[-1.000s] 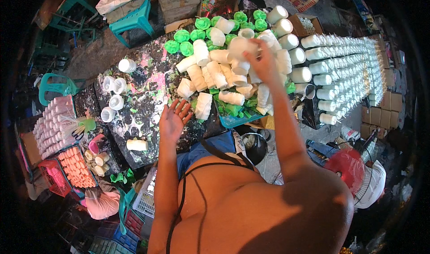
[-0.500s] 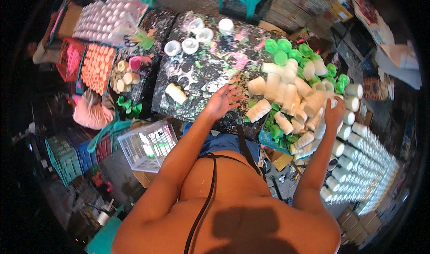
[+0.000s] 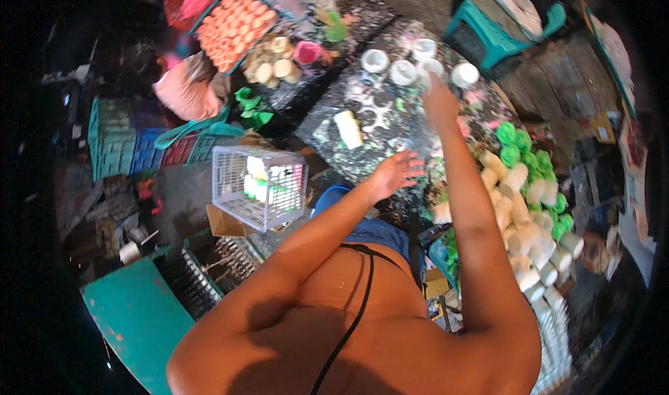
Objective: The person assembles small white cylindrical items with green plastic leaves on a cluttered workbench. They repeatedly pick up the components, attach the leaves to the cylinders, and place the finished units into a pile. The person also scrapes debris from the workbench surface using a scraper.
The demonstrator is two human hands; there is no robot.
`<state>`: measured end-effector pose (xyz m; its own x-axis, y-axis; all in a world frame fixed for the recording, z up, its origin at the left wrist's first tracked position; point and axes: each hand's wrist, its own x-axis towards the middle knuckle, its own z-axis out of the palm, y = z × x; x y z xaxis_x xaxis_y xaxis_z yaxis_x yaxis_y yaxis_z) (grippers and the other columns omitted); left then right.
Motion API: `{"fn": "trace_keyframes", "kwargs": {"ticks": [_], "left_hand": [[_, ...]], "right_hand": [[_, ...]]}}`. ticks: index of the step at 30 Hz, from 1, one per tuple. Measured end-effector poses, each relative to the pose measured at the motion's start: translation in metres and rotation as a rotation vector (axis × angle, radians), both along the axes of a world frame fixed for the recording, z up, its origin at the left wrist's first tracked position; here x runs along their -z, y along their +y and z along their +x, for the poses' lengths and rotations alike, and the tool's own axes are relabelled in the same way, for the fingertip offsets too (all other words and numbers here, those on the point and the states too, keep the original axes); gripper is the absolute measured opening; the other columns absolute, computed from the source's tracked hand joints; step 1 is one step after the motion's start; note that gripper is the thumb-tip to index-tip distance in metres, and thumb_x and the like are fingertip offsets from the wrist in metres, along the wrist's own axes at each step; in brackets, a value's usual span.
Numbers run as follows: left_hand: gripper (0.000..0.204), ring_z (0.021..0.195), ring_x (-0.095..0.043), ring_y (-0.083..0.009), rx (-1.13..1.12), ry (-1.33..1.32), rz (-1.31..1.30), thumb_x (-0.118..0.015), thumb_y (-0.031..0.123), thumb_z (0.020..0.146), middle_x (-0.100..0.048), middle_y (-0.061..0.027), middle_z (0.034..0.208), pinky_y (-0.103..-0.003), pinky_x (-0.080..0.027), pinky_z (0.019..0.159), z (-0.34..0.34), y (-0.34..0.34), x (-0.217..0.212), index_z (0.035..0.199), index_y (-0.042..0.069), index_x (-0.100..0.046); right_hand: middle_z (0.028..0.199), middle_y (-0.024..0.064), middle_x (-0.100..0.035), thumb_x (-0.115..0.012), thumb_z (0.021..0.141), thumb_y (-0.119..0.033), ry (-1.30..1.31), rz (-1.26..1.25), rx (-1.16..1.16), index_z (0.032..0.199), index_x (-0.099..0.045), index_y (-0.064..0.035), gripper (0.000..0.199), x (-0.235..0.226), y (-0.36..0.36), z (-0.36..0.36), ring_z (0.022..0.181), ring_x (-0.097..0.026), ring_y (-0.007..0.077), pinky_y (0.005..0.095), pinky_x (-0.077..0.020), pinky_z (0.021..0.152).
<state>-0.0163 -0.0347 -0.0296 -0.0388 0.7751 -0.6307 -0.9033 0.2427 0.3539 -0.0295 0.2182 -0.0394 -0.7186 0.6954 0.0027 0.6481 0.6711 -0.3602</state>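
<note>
Over the middle of the black, paint-spattered table point(image 3: 320, 134), my left hand point(image 3: 396, 176) is open, palm partly turned up, fingers spread and holding nothing. My right hand point(image 3: 440, 106) reaches out to the far side, its fingers closed at the near rim of a round white cup-like piece point(image 3: 430, 68); the fingertips are partly hidden. Beside it sit similar white pieces, among them one at the left point(image 3: 374, 60) and an upright white one point(image 3: 465, 75) at the right. A cream cylinder point(image 3: 348, 129) lies alone left of my hands.
Cream cylinders point(image 3: 519, 210) and bright green cup-shaped pieces point(image 3: 514, 141) are heaped at the right, partly behind my right arm. A grey plastic crate point(image 3: 261, 186) stands left of me. Peach pieces fill a tray point(image 3: 235, 26) at far left. A teal stool point(image 3: 488, 36) stands beyond the table.
My right hand has left the cream pile at the right and reached the white pieces on the far side. My left hand stays open. The whole view has turned leftward.
</note>
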Motion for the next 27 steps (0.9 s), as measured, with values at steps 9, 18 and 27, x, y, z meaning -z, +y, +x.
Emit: {"fn": "trace_keyframes", "kwargs": {"ticks": [9,18,27], "left_hand": [[0.052,0.131,-0.058,-0.0303,-0.185,-0.003,-0.039,-0.047,0.050,0.110,-0.057,-0.0099,0.147,-0.047,-0.044,0.108,-0.020,-0.024,-0.006,0.146,0.013,-0.049],[0.050,0.090,-0.072,-0.0204,-0.173,-0.110,0.085,-0.057,0.053,0.107,-0.073,-0.0071,0.108,-0.037,-0.062,0.080,0.013,0.020,-0.003,0.130,0.009,-0.064],[0.057,0.094,-0.075,-0.0325,-0.322,-0.420,-0.035,-0.043,0.056,0.109,-0.076,-0.0143,0.105,-0.049,-0.060,0.094,0.040,0.069,-0.009,0.124,0.007,-0.066]], "right_hand": [[0.103,0.0180,-0.072,-0.067,0.096,-0.025,0.207,0.121,0.018,0.114,-0.067,-0.0074,0.025,-0.032,-0.025,0.000,0.095,-0.070,0.0426,0.0539,-0.0558,0.080],[0.109,0.0245,-0.057,-0.064,0.087,-0.010,0.275,-0.345,-0.310,0.109,-0.059,0.0051,0.028,-0.091,-0.126,0.139,0.105,-0.059,0.0444,0.0490,-0.0472,0.095],[0.152,0.0292,-0.048,-0.059,0.103,-0.019,0.489,-0.207,0.082,0.154,-0.042,0.0068,0.060,-0.081,-0.149,0.165,0.141,-0.046,0.0443,0.0527,-0.0315,0.121]]}}
